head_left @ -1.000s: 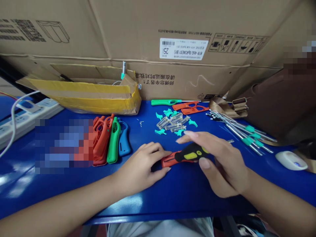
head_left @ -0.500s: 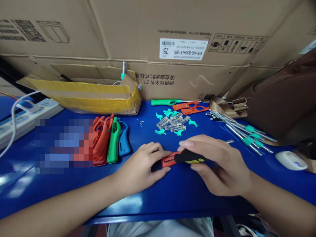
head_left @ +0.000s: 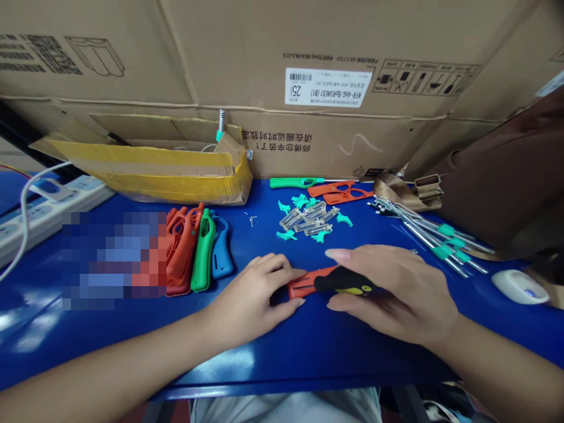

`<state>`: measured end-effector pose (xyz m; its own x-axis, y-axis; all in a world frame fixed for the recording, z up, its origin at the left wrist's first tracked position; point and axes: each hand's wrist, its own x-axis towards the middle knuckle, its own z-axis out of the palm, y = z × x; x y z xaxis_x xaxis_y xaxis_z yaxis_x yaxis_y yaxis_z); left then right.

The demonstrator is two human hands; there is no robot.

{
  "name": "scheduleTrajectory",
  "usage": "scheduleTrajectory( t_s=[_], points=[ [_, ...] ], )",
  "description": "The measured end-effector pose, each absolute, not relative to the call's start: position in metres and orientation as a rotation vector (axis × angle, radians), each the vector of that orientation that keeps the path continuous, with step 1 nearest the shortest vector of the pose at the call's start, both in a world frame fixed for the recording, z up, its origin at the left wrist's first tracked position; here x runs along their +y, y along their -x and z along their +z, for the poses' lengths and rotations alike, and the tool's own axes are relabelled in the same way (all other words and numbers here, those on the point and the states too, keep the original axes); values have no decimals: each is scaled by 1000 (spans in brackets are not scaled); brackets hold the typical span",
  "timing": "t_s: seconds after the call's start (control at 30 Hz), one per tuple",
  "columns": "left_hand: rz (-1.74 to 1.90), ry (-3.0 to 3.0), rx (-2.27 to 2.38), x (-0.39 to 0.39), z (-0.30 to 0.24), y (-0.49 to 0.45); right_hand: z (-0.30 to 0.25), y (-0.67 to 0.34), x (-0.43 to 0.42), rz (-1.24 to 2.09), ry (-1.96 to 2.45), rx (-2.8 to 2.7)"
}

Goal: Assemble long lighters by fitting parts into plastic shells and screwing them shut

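Observation:
My left hand [head_left: 264,288] pinches the end of a red-orange lighter casing [head_left: 302,283] on the blue table. Over that casing, my right hand [head_left: 396,291] has its thumb and fingers around the black and yellow handle of a screwdriver [head_left: 337,280]. The screwdriver's shaft and tip are hidden, as is the far part of the casing. Beyond the hands lie clear plastic fuel tanks [head_left: 311,218] among teal triggers [head_left: 286,235]. Red, green and blue casings [head_left: 201,252] stand in a row to the left of my left hand.
A taped cardboard box [head_left: 167,176] stands at the back left, beside a white power strip [head_left: 53,214]. Metal lighter tubes with wires [head_left: 440,241] lie on the right, near a white device [head_left: 520,286]. A green lighter [head_left: 295,183] and orange casing halves [head_left: 348,195] lie at the back.
My right hand has shifted slightly to the right, and its fingers sit differently around the screwdriver. The handle has moved a little right with it. My left hand stays put.

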<state>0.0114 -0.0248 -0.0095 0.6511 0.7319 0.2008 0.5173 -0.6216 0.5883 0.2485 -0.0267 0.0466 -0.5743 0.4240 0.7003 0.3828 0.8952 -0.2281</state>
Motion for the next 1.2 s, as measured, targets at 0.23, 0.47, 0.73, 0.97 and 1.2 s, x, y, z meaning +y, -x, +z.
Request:
scheduleTrajectory(
  t_s=[0.23, 0.47, 0.73, 0.97, 1.2],
  points=[
    [591, -2365, 984, -24, -9, -12, 44, -248, -28, 314, 549, -2211],
    [575, -2349, 983, -24, -8, -12, 45, -251, -26, 228, 605, -2235],
    [617, -2381, 968, -24, -9, -12, 48, -250, -25, 112, 543, -2247],
    [590, -2376, 990, -25, -10, -11, 49, -253, -27, 253, 571, -2260],
    [590, -2392, 988, -25, -11, -11, 50, -252, -26, 63, 547, -2276]
  ],
)
